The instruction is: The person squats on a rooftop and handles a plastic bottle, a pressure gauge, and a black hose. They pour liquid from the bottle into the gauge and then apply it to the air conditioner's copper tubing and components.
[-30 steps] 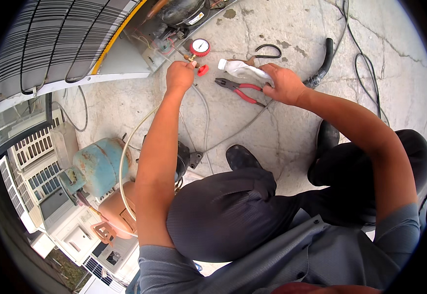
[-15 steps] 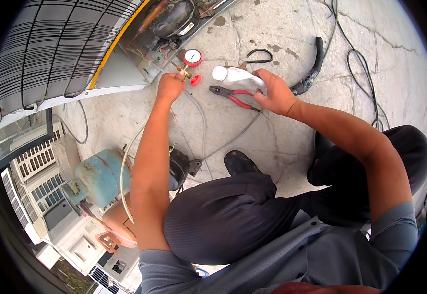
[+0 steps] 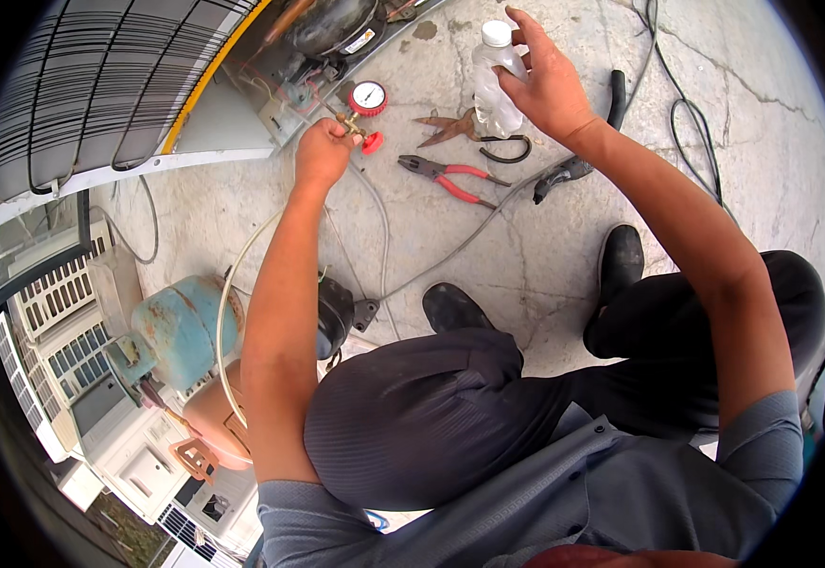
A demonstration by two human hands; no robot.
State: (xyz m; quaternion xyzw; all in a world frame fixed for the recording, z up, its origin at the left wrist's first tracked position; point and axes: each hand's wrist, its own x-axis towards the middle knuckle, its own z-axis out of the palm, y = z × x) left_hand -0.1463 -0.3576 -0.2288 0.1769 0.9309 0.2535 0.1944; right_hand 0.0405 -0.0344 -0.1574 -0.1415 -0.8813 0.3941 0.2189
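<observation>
My left hand (image 3: 323,153) is closed on the brass valve fitting (image 3: 350,123) of a red-rimmed pressure gauge (image 3: 368,98) with a red knob (image 3: 373,143). Over at the right, a clear plastic bottle (image 3: 500,95) with a white cap is upright, apparently on the floor. Around its upper part is my right hand (image 3: 550,90), fingers spread, the thumb across the front of the bottle. Red-handled pliers (image 3: 446,176) lie nearby on the concrete. Rusty snips (image 3: 446,128) with a black looped handle are partly hidden by the bottle.
An appliance with a wire grille (image 3: 100,76) and a black compressor (image 3: 337,26) stands at the upper left. Hoses and a black cable (image 3: 692,104) cross the floor (image 3: 535,237). A blue tank (image 3: 185,331) and white louvred units (image 3: 62,303) are at the left.
My right hand has moved away from me with the bottle, which has gone from tilted to upright, uncovering the snips. My right fingers have spread. My left hand stays at the gauge fitting.
</observation>
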